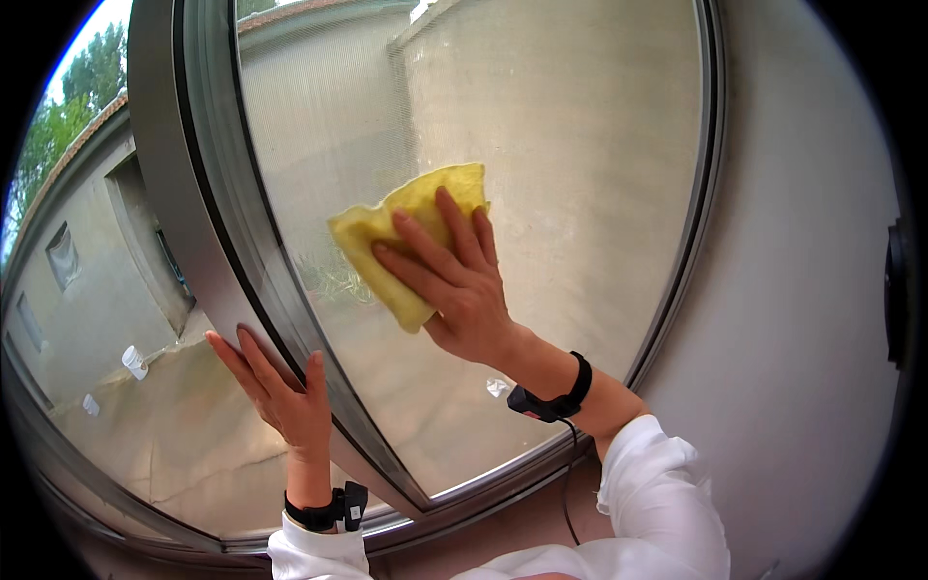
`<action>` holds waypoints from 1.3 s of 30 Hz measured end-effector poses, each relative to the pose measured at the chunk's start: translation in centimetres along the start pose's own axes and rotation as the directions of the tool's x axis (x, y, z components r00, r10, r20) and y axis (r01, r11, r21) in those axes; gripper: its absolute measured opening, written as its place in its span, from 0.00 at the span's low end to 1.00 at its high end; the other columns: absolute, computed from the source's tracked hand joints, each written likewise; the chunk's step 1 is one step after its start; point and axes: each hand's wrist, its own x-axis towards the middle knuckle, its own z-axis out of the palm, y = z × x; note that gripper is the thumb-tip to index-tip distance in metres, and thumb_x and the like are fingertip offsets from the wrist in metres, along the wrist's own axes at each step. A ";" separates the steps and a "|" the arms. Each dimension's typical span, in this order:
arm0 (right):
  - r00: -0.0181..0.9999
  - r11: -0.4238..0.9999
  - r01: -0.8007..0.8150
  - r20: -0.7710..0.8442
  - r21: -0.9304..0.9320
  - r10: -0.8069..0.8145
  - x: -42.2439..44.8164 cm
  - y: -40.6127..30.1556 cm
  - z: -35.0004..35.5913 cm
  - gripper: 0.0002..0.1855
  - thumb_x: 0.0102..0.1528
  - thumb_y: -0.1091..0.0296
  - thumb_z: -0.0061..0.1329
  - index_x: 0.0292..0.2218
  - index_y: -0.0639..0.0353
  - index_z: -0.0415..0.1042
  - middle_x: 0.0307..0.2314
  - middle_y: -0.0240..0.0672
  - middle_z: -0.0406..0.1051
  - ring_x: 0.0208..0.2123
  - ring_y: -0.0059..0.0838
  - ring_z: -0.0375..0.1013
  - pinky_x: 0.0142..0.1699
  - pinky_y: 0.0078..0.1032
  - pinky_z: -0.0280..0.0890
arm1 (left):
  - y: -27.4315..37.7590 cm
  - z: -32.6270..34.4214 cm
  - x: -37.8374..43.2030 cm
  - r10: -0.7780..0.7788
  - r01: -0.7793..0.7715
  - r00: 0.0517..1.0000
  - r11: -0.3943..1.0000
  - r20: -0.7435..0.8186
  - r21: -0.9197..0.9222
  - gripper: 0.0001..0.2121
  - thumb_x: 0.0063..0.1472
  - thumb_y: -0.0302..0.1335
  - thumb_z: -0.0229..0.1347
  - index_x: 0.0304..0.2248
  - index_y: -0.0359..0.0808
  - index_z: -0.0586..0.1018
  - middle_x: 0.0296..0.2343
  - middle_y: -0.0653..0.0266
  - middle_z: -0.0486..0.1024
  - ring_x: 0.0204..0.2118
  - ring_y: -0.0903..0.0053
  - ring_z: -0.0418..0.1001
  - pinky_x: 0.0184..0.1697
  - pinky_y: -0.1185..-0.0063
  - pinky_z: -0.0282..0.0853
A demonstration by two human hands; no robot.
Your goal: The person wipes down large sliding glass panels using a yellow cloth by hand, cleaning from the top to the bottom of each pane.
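Observation:
My right hand (464,290) lies spread over a folded yellow cloth (406,225) and presses it flat against the window pane (580,188). The fingers point up and to the left, and the cloth sticks out beyond them. My left hand (286,391) rests on the metal upright (210,246) of the window frame, fingers spread, holding nothing. Each wrist wears a black strap with a small black device; a cable hangs from the right one.
The sill rail (493,493) runs below the panes. A pale wall (805,290) stands at the right, with a dark object at its far edge. Beyond the glass are a yard, a grey building (87,290), a white bucket (135,362) and trees.

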 end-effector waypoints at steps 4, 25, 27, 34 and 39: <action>0.944 0.956 0.291 0.155 0.022 -0.291 -0.9 -0.8 1.0 0.23 0.44 0.73 0.50 0.44 0.40 0.72 0.52 0.18 0.60 0.58 0.35 0.52 0.62 0.42 0.40 | -0.4 0.8 -1.0 0.042 -0.040 0.999 0.993 -0.020 0.108 0.28 0.61 0.38 0.46 0.57 0.34 0.54 0.58 0.45 0.41 0.60 0.52 0.45 0.58 0.67 0.48; 0.943 0.958 0.197 -0.227 -0.206 -0.243 20.0 -2.4 2.4 0.34 0.56 0.47 0.40 0.57 0.60 0.52 0.57 0.52 0.45 0.60 0.56 0.39 0.60 0.51 0.39 | -0.3 0.1 1.2 0.032 -0.017 0.997 0.983 -0.074 0.185 0.23 0.64 0.35 0.42 0.56 0.37 0.59 0.57 0.45 0.48 0.54 0.50 0.57 0.48 0.68 0.64; 0.925 0.941 0.292 -0.199 -0.172 -0.323 20.5 -3.0 2.4 0.34 0.55 0.49 0.42 0.56 0.60 0.55 0.56 0.52 0.47 0.60 0.57 0.40 0.60 0.51 0.40 | 0.1 0.5 1.1 0.040 -0.027 0.997 0.985 -0.068 0.173 0.22 0.64 0.34 0.42 0.56 0.36 0.59 0.57 0.45 0.47 0.55 0.50 0.56 0.49 0.67 0.63; 0.851 0.855 0.483 -0.128 -0.189 -0.509 23.5 5.0 -4.7 0.28 0.46 0.82 0.48 0.49 0.57 0.65 0.51 0.40 0.61 0.56 0.41 0.56 0.58 0.35 0.56 | -0.7 0.0 0.0 0.039 -0.025 0.997 0.979 -0.068 0.203 0.22 0.64 0.32 0.43 0.56 0.36 0.58 0.58 0.48 0.46 0.57 0.52 0.53 0.52 0.69 0.61; 0.973 0.976 0.025 -0.221 -0.215 -0.073 24.4 20.2 -15.3 0.22 0.57 0.65 0.38 0.53 0.55 0.60 0.54 0.41 0.56 0.56 0.36 0.56 0.56 0.32 0.55 | -0.9 -0.5 0.6 0.042 -0.022 0.994 0.981 -0.103 0.194 0.22 0.65 0.32 0.41 0.56 0.36 0.57 0.58 0.49 0.45 0.59 0.54 0.51 0.55 0.69 0.58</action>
